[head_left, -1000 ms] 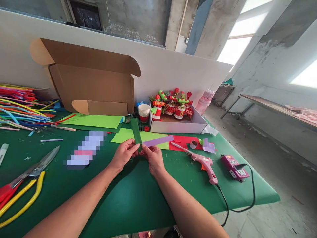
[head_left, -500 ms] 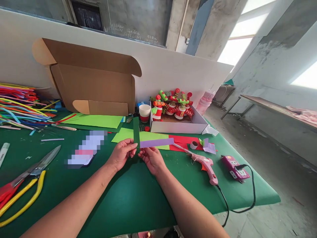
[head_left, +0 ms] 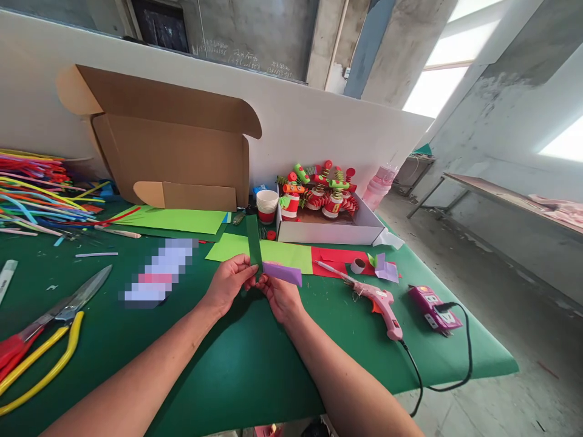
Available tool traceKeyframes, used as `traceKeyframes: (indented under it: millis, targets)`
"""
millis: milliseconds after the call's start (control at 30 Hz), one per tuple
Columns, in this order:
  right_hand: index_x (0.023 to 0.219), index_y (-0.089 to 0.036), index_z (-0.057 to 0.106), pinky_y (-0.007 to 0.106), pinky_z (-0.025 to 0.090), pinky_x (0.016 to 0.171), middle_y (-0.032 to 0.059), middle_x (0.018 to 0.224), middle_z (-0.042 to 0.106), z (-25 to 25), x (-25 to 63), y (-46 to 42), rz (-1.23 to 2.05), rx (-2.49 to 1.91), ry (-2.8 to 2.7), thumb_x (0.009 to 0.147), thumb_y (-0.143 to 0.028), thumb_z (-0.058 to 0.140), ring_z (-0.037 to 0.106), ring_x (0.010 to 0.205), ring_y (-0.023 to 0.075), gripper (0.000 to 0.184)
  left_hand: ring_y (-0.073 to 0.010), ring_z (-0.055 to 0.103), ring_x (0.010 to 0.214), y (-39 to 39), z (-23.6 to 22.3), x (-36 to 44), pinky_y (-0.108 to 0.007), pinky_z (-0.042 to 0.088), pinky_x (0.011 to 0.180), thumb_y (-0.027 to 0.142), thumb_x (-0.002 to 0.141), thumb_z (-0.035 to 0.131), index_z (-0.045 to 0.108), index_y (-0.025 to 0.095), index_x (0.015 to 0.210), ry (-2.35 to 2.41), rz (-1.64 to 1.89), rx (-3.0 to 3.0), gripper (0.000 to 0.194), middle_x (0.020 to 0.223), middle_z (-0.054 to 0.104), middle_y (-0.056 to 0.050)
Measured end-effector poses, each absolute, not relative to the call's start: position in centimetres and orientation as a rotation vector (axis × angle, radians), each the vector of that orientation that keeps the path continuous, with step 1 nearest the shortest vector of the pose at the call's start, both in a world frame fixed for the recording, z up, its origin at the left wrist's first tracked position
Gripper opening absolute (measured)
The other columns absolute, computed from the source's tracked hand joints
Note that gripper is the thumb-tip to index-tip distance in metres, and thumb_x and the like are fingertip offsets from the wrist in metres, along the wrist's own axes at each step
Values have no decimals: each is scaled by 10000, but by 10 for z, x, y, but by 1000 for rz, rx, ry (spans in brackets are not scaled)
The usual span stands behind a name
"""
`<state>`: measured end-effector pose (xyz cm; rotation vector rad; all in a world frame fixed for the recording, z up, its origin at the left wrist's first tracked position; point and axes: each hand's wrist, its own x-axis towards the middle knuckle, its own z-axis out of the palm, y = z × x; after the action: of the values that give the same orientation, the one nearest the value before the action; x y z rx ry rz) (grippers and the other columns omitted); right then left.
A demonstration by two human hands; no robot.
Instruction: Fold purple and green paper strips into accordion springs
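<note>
My left hand point(head_left: 231, 281) pinches the lower end of a dark green paper strip point(head_left: 254, 240), which stands up away from me. My right hand point(head_left: 281, 296) is closed at the near end of a purple paper strip point(head_left: 283, 274) that points to the right. The two strips meet at a corner between my fingertips; how they are joined there is hidden. A light green paper sheet point(head_left: 291, 251) and a red paper sheet point(head_left: 331, 255) lie just beyond. To the right rests a pink glue gun point(head_left: 380, 300), its nozzle over the red sheet.
Large scissors point(head_left: 68, 312) and a blurred-out phone point(head_left: 159, 273) lie left. Behind are an open cardboard box point(head_left: 177, 152), paper cups point(head_left: 266, 203) and a white tray point(head_left: 330, 232) of red-green figures. A purple power unit point(head_left: 435, 309) with a black cable sits near the right table edge.
The purple strip has swung and now slopes down to the right, looking shorter. The green strip has tilted slightly, and both hands have shifted a little.
</note>
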<state>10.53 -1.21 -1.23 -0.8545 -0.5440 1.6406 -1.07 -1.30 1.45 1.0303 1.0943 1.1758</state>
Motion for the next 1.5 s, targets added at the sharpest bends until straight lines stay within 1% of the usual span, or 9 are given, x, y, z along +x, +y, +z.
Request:
traceKeyframes:
  millis: [200,333,567,867,1000,1133,1233,1367,1500]
  targets:
    - [699,-185,631,221,399,520,-56,545,548,-13,104,-14,1544,-894,-689,615,-460,810,459,502,78,338,-96,498,470,-15,12,-7,-201,337,456,382,530,787,553,174,634,1057,1191,939,330,508,607,19]
    - [701,-192,628,235,383,513,-65,517,507,-16,103,-13,1478,-930,-737,644,-479,787,445,494,88,333,-108,522,471,-15,13,-5,-208,370,457,369,532,777,539,177,598,1052,1178,952,313,488,598,19]
    - [670,-203,581,243,330,475,-67,480,478,-17,103,-13,1430,-932,-795,714,-468,719,440,472,101,302,-98,527,493,-17,14,-2,-211,400,476,346,540,792,585,168,648,1025,1164,996,293,543,615,21]
    - [723,-185,627,243,350,506,-54,512,532,-13,107,-11,1438,-994,-857,677,-417,720,446,490,95,253,-113,539,508,-14,11,-5,-225,407,485,363,565,765,585,169,637,1018,1124,1018,274,542,606,11]
    - [710,-193,618,244,357,503,-57,511,512,-13,108,-11,1408,-1003,-867,689,-416,704,442,488,97,240,-118,546,552,-14,8,-9,-231,422,521,367,610,762,595,171,672,986,1111,1067,265,592,617,8]
    - [703,-199,613,243,392,514,-56,517,514,-12,111,-9,1288,-1055,-845,702,-420,697,469,498,107,237,-134,555,633,-17,11,-10,-245,450,583,416,654,763,629,180,768,980,1062,1147,295,676,625,4]
    - [704,-204,606,246,437,543,-52,541,544,-12,113,-8,1239,-1063,-833,709,-416,693,503,520,114,228,-141,541,647,-18,12,-7,-246,446,569,452,647,779,650,194,854,986,1047,1180,355,709,605,13]
    - [729,-212,594,267,479,553,-40,564,590,-12,110,-10,1323,-1007,-851,695,-424,707,552,526,133,243,-154,555,647,-15,5,-7,-258,450,572,513,609,795,653,184,803,1068,1168,1103,407,709,616,4]
    - [721,-202,608,265,498,565,-30,596,614,-10,109,-11,1448,-960,-871,629,-437,771,558,521,120,300,-169,568,650,-9,-3,-13,-283,462,617,549,566,797,639,173,697,1199,1288,1051,429,664,615,-2]
